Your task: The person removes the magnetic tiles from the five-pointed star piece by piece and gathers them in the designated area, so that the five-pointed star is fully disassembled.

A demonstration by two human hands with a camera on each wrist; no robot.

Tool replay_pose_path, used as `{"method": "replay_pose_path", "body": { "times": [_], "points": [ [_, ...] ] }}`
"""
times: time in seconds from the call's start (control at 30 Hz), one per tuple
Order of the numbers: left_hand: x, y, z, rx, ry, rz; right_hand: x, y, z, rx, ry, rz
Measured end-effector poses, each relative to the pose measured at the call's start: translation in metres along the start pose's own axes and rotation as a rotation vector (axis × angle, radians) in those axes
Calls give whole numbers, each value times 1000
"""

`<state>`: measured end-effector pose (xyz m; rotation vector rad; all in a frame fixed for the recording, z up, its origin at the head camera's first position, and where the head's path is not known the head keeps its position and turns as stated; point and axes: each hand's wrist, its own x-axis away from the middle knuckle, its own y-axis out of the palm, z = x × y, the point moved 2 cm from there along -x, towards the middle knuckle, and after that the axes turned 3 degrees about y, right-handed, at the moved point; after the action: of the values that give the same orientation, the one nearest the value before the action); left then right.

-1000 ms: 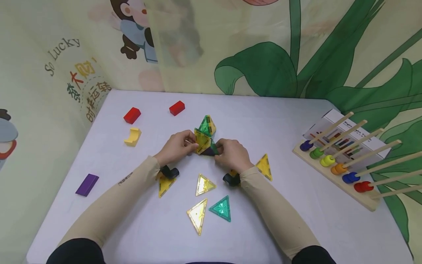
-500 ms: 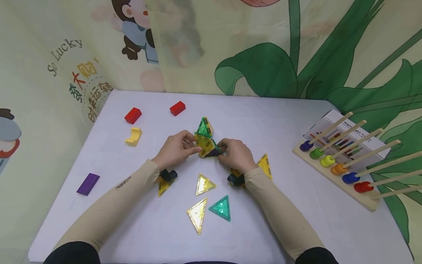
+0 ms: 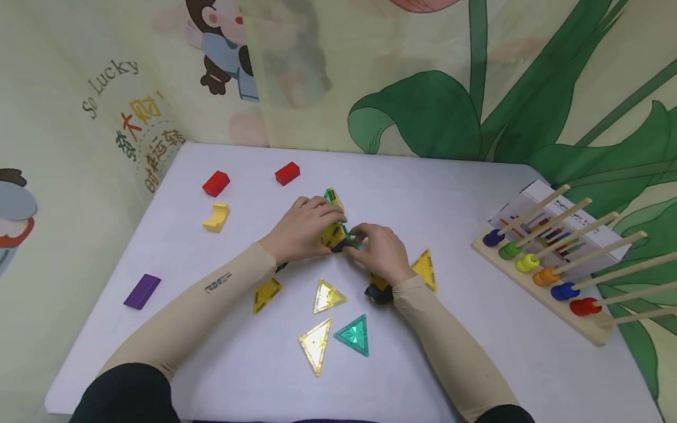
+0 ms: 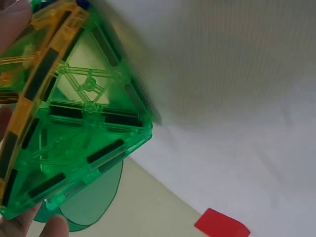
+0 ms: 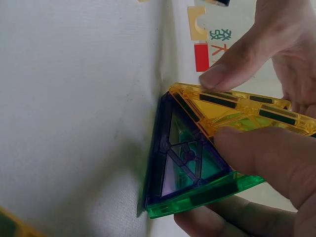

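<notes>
Both hands are on a small structure of see-through magnetic tiles (image 3: 334, 236), yellow, green and dark purple. My left hand (image 3: 302, 230) reaches over its left side and top, thumb low at the front and fingers curled over it. From the right, my right hand (image 3: 383, 251) pinches the lower corner. In the right wrist view, its thumb lies over the yellow and purple tiles and its fingers are under a green tile (image 5: 212, 191). The left wrist view shows green triangles (image 4: 91, 89) joined along their edges, with left fingertips below them. Much of the structure is hidden behind the left hand.
Loose triangle tiles lie nearer the body: yellow (image 3: 329, 295), pale yellow (image 3: 316, 346), green (image 3: 353, 335), plus yellow ones (image 3: 267, 295) beside the forearms. Red blocks (image 3: 216, 184), a yellow arch (image 3: 216, 217) and a purple block (image 3: 142, 291) lie left. A bead rack (image 3: 539, 282) stands right.
My left hand has moved right and up, from the structure's left side to over its top, covering more of it. My right hand stays at the lower right corner.
</notes>
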<state>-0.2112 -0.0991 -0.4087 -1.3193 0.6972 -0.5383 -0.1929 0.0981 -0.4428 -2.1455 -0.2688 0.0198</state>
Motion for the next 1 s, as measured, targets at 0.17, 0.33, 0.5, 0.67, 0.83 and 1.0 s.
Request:
{"method": "replay_pose_path", "body": {
  "times": [0.17,0.33,0.5,0.67,0.83,1.0],
  "points": [
    [-4,2,-2,-3,-6,-82,0,2,-1,-13,-16,22],
    [-6,3,-2,-20,18,-68,1,0,-1,3,-37,48],
    [-5,7,-1,-19,29,-19,1,-1,1,17,-73,66],
    [-1,10,-3,-14,38,28,1,0,1,35,-105,79],
    [0,11,-4,-8,43,45,1,-3,5,12,-73,81],
    [0,13,-5,-12,52,54,1,-6,14,-63,-16,40]
  ]
}}
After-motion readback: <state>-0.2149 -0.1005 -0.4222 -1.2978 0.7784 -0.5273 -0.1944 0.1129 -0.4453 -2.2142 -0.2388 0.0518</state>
